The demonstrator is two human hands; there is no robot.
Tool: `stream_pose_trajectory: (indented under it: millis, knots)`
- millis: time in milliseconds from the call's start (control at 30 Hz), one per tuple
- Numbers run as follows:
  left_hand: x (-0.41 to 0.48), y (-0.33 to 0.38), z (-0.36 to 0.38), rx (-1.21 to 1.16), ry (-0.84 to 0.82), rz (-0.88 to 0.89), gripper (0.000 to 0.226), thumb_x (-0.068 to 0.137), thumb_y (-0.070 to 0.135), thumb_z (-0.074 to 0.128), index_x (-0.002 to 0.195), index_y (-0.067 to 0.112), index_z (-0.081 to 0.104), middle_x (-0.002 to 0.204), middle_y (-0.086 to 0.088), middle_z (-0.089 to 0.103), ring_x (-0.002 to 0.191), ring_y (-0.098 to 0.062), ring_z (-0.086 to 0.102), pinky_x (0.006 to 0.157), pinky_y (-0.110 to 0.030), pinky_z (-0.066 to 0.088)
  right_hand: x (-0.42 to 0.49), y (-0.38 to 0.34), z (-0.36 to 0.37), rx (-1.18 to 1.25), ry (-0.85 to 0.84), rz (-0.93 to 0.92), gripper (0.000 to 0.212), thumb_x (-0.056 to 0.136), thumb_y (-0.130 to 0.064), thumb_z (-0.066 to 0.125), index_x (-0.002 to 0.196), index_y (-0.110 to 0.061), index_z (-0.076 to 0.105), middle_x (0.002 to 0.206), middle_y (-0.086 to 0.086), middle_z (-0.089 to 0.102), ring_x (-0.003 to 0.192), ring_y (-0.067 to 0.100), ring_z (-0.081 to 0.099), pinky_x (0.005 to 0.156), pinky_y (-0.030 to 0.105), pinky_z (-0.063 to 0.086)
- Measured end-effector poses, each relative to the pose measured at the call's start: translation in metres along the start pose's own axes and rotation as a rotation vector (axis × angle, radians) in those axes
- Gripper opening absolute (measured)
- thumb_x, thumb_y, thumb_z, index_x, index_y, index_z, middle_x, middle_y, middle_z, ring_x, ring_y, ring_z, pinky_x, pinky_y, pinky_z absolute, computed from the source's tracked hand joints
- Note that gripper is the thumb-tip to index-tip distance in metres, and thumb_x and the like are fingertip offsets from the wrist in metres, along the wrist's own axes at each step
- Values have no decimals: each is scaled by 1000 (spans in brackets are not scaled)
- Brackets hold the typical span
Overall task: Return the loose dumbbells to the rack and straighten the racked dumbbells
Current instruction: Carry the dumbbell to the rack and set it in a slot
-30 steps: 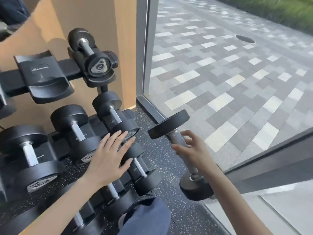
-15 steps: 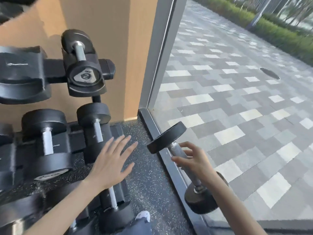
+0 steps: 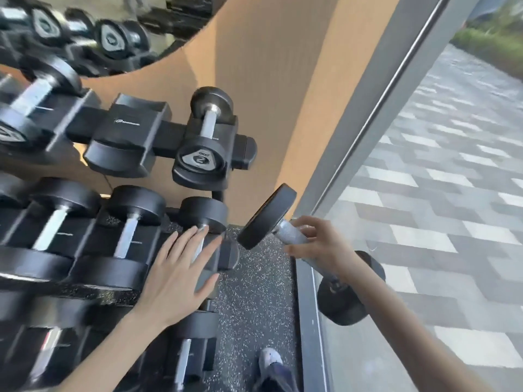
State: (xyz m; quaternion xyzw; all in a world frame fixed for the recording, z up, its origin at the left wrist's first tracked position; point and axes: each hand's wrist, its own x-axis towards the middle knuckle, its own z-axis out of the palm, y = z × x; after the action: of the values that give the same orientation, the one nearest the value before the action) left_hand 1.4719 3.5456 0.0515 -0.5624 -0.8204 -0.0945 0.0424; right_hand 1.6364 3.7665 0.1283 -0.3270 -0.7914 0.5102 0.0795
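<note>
the held dumbbell (image 3: 266, 217) has matt rubbery heads and a rough knurled metal grip. rack cradles (image 3: 124, 137) at 10 o'clock look smooth matt plastic, floor (image 3: 254, 292) at 6 o'clock is speckled rubber.

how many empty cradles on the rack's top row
1: the empty cradle sits between the dumbbell marked 2 and a blurred dumbbell at left; more may lie out of frame.

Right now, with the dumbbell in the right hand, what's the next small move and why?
Probably carry the loose dumbbell up and left toward the empty cradle on the top tier. The right hand grips its handle beside the rack, and that cradle, next to the dumbbell marked 2, is the one plainly empty slot.
</note>
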Motion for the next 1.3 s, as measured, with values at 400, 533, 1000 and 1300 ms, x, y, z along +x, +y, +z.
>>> stream_pose_trajectory:
  millis: [400,533,1000,1300]
  knots:
    - [108,15,1,157,136,-494,59,90,47,39,137,13,49,139,-14,49,131,-32,41,110,-50,29,199,-68,-54,-334,-408,-434,34,64,-10,84,82,-27,62,57,-14,62,48,3,42,47,15,34]
    - [131,23,3,178,157,-618,60,91,48,36,137,12,50,138,-15,50,130,-33,43,107,-52,32,242,-100,-61,-457,-511,-581,21,64,-10,82,75,-16,65,49,-9,58,44,-1,38,46,14,32]
    - [188,-58,1,245,272,-922,59,92,46,36,140,14,45,142,-15,45,132,-33,40,112,-49,26,379,-217,-20,-570,-711,-900,36,66,-21,83,96,-25,63,74,-5,67,64,14,56,66,23,39]
    - [201,-90,10,224,285,-1063,58,94,48,34,141,14,45,144,-15,44,134,-33,39,112,-49,25,445,-298,77,-671,-884,-1043,36,66,-19,83,96,-28,66,98,-6,69,93,11,62,91,33,46]
